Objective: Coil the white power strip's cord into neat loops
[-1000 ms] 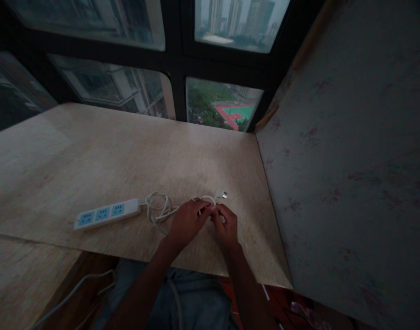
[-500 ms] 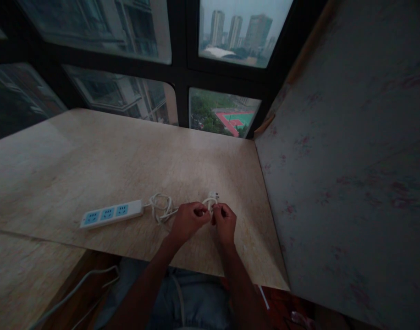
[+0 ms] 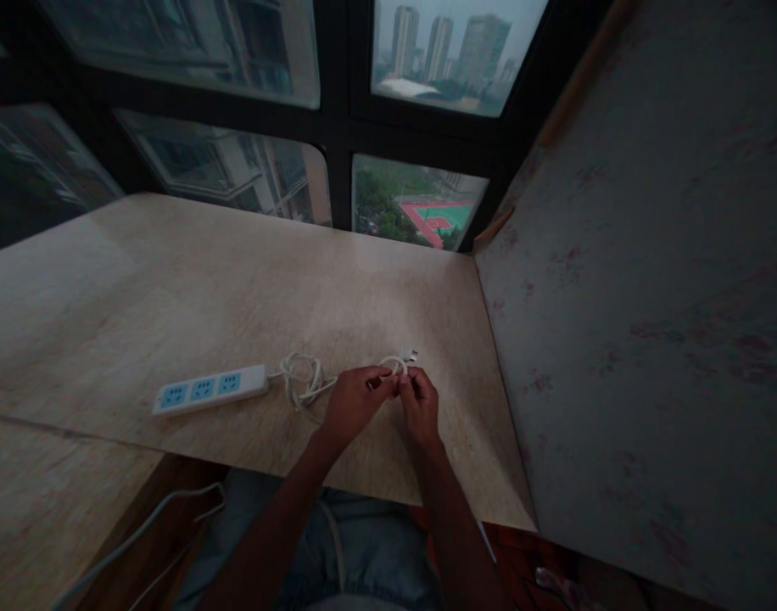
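A white power strip (image 3: 211,389) with blue socket faces lies on the tabletop, left of my hands. Its white cord (image 3: 304,373) runs in loose tangled loops toward them. My left hand (image 3: 358,402) pinches the cord between thumb and fingers. Close against it, my right hand (image 3: 420,402) is closed on the cord as well, fingertips nearly touching the left ones. A small loop of cord arches above both hands. The plug (image 3: 409,354), white with metal prongs, sticks out just beyond my right fingertips, prongs pointing right. My fingers hide part of the cord.
The beige marbled tabletop (image 3: 236,271) reaches back to dark-framed windows (image 3: 338,136). On the right stands a wall (image 3: 617,339) with a faded flower pattern. Another pale cable (image 3: 153,526) hangs below the table's front edge at left.
The plug has tilted and shifted to the right, its prongs now further out. My hands have drawn closer together with the cord, and the small loop has moved slightly right.
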The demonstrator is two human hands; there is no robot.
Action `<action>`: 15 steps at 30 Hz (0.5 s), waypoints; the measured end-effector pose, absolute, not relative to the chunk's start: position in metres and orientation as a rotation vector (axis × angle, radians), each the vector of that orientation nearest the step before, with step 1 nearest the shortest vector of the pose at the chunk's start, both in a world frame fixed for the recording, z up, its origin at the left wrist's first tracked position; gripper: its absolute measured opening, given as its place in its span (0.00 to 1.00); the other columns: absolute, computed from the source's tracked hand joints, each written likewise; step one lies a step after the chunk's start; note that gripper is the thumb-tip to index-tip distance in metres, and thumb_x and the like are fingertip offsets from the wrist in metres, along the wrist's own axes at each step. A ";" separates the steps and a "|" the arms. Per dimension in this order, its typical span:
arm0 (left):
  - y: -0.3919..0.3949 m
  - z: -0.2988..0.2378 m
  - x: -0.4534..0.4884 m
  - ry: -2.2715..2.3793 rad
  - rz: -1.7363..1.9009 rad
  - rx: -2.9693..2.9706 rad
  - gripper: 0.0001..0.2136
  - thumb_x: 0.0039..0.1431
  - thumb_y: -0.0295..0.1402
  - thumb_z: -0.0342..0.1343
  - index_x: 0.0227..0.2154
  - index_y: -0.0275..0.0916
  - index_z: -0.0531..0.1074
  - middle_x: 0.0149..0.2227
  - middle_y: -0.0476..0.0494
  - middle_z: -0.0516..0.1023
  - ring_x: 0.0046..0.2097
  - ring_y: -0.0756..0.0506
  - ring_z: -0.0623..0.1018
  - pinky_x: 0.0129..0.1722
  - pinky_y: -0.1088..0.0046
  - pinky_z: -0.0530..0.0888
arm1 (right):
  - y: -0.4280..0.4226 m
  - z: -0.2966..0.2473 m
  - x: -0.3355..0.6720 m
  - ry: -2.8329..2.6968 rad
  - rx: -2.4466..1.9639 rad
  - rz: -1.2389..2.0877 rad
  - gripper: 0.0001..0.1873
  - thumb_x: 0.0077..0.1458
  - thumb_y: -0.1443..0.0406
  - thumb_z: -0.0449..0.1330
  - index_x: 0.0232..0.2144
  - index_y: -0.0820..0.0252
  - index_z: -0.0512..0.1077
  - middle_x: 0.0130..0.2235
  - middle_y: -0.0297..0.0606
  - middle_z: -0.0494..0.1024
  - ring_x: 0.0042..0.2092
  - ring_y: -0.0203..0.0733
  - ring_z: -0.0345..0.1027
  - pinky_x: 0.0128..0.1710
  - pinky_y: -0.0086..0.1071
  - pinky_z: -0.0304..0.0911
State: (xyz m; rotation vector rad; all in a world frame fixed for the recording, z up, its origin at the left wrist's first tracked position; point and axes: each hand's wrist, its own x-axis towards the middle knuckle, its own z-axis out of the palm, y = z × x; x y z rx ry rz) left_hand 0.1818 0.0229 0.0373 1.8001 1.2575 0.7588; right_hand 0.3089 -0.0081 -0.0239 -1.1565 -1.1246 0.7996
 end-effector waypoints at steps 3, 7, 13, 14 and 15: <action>0.025 0.038 0.183 1.207 0.730 1.836 0.11 0.57 0.37 0.52 0.28 0.40 0.79 0.28 0.48 0.81 0.29 0.49 0.76 0.31 0.76 0.68 | -0.008 -0.025 0.312 -1.168 -1.131 0.811 0.11 0.59 0.59 0.54 0.30 0.59 0.69 0.26 0.31 0.69 0.29 0.35 0.62 0.30 0.29 0.59; 0.025 0.034 0.188 1.212 0.768 1.801 0.10 0.54 0.33 0.53 0.31 0.39 0.79 0.27 0.48 0.80 0.28 0.50 0.75 0.30 0.76 0.68 | -0.008 -0.023 0.314 -1.161 -1.166 0.809 0.11 0.57 0.59 0.55 0.26 0.59 0.67 0.24 0.30 0.68 0.27 0.35 0.61 0.29 0.29 0.58; 0.020 0.031 0.193 1.184 0.733 1.727 0.09 0.51 0.33 0.53 0.22 0.37 0.76 0.21 0.50 0.74 0.24 0.51 0.71 0.25 0.77 0.65 | -0.007 -0.025 0.310 -0.893 -1.319 0.680 0.15 0.52 0.60 0.56 0.18 0.59 0.63 0.18 0.27 0.62 0.23 0.32 0.55 0.24 0.27 0.54; 0.019 0.031 0.193 1.188 0.721 1.724 0.09 0.51 0.33 0.53 0.22 0.37 0.75 0.20 0.50 0.73 0.24 0.51 0.71 0.24 0.77 0.64 | -0.006 -0.025 0.310 -0.846 -1.340 0.681 0.15 0.52 0.60 0.56 0.17 0.59 0.62 0.18 0.26 0.61 0.22 0.32 0.54 0.23 0.26 0.53; 0.018 0.031 0.193 1.194 0.717 1.728 0.09 0.50 0.33 0.53 0.21 0.36 0.75 0.19 0.51 0.72 0.24 0.51 0.70 0.24 0.77 0.64 | -0.006 -0.026 0.309 -0.812 -1.361 0.683 0.16 0.52 0.60 0.56 0.17 0.59 0.61 0.17 0.26 0.60 0.22 0.32 0.53 0.22 0.26 0.51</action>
